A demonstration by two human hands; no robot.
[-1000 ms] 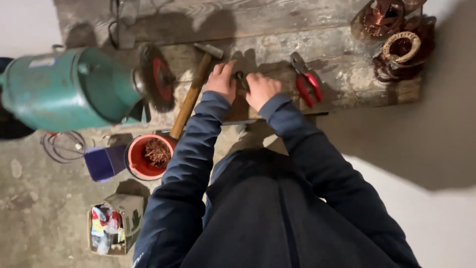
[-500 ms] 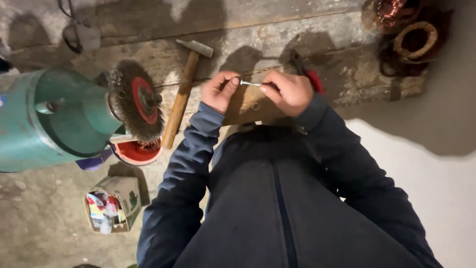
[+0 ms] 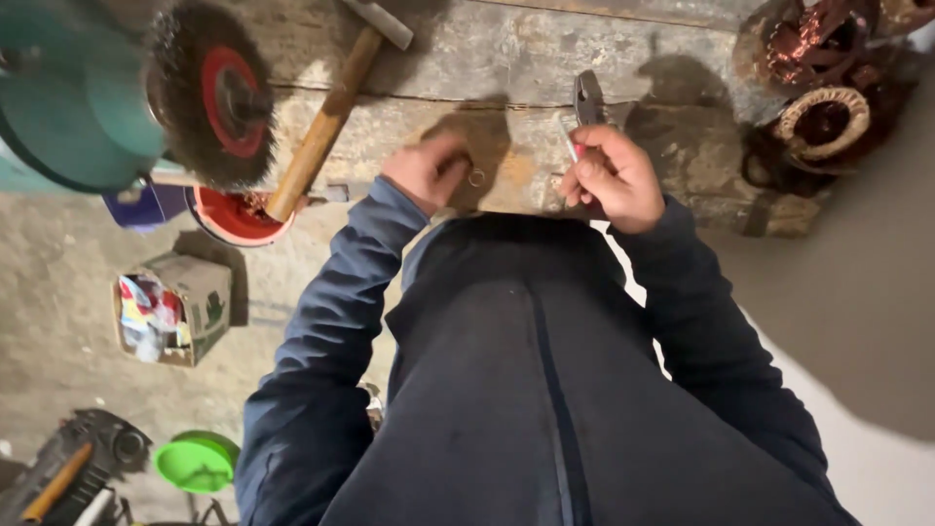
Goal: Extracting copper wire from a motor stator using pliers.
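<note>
Here, two bare hands in dark blue sleeves are shown over the near edge of a worn wooden workbench (image 3: 506,68). The right hand (image 3: 612,177) is closed around the red handles of a pair of pliers (image 3: 585,109), whose dark metal head points away from the body, beyond the knuckles. The left hand (image 3: 426,170) is curled loosely, its fingers drawn together beside a small metal ring (image 3: 476,178) that lies on the bench between the two hands, just off the left fingertips; whether the ring is actually pinched cannot be told, the hand being blurred. To the left of the left hand, a hammer (image 3: 326,122) with a wooden handle is laid slantwise across the bench, its metal head farther off than its handle end. Just beyond that handle end, a red bowl (image 3: 226,219) is seen below the bench edge. Farther left, a wire brush wheel (image 3: 212,93) with a red hub is mounted on a teal motor housing (image 3: 68,97). Far to the right of the right hand, copper wire coils (image 3: 818,68) are heaped at the bench end. On the floor to the lower left, a small cardboard box (image 3: 180,307) and a green bowl (image 3: 195,463) are visible.
</note>
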